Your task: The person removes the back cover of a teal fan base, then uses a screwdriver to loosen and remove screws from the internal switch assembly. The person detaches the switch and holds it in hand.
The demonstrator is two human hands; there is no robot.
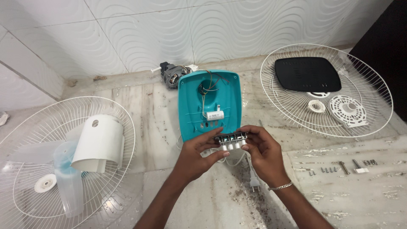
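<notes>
Centre of frame, low: left hand [196, 156] and right hand [262, 152], fingers of both grasping a switch block [231, 139] with white buttons, held between them above the floor [203, 203]. Plug [254, 181] lies just below the right hand. Screws [328, 169] in a row at right. Behind the block, teal cover [193, 106] stands tilted, wires inside. Fan guards at lower left [25, 123] and upper right [377, 89]. Motor [171, 74] by the wall.
</notes>
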